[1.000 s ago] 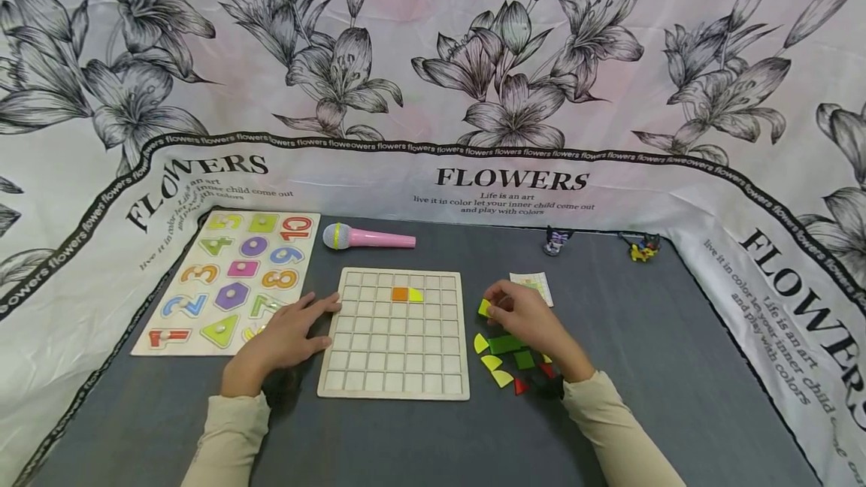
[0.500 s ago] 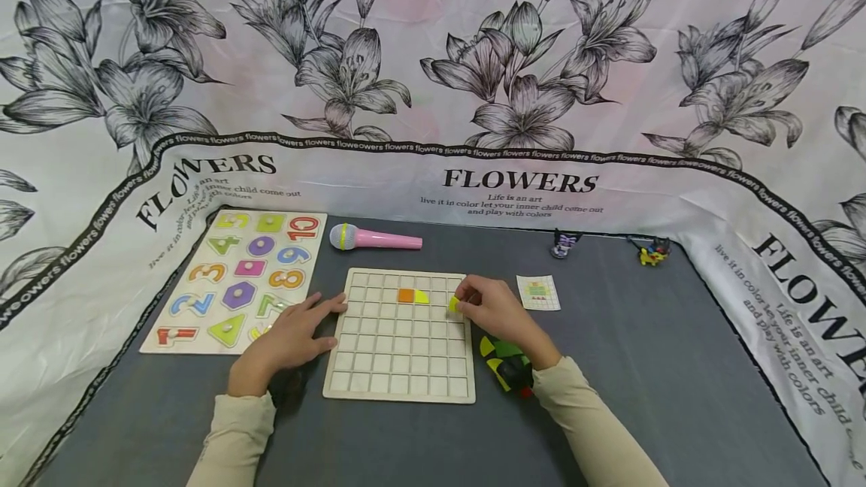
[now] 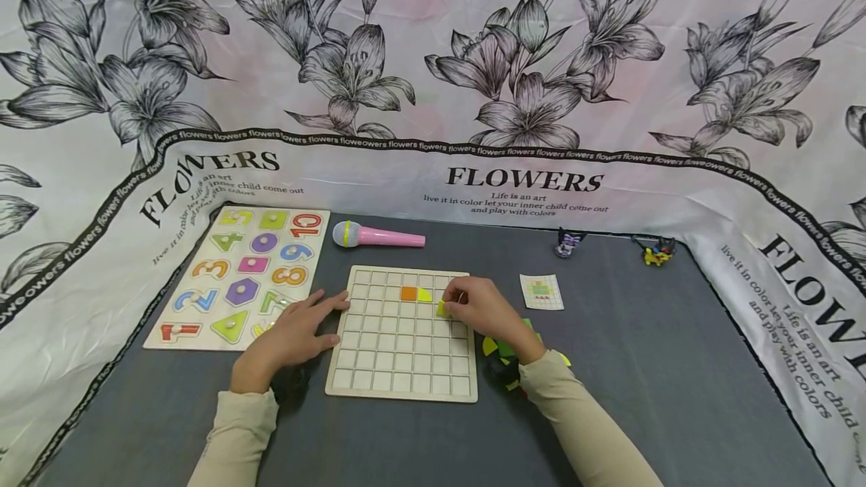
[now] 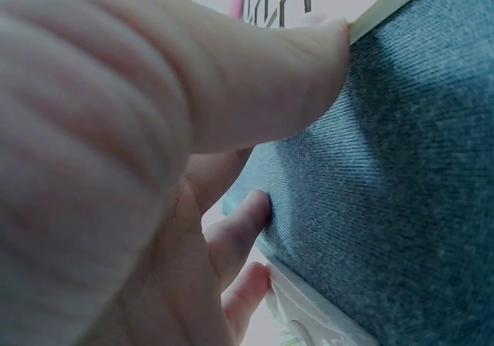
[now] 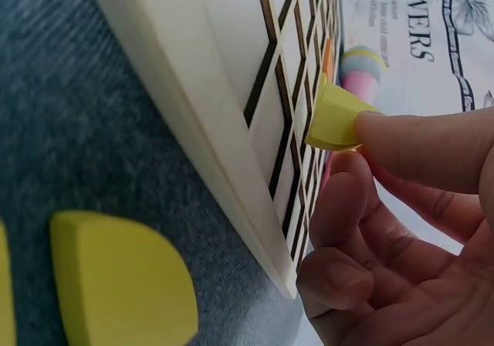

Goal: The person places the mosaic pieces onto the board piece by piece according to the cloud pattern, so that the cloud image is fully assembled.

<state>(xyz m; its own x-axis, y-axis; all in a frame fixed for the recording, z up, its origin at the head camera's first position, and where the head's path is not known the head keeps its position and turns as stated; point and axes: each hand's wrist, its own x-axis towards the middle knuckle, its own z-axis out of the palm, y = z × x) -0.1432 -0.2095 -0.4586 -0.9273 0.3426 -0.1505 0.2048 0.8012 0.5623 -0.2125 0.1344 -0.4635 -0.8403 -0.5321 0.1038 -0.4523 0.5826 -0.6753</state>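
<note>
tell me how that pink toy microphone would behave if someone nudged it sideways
The pink toy microphone lies on its side on the grey table and looks round-bodied, so a sideways nudge would probably make it roll. Its handle looks narrower than its head, so it may curve rather than roll straight. It looks like plastic, likely stiff and light.

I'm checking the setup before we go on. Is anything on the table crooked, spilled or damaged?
Nothing stands out. The grid board lies flat and square, the number puzzle has its pieces seated, and the pink microphone lies on its side behind. The loose pieces sit heaped by the right hand.
</note>
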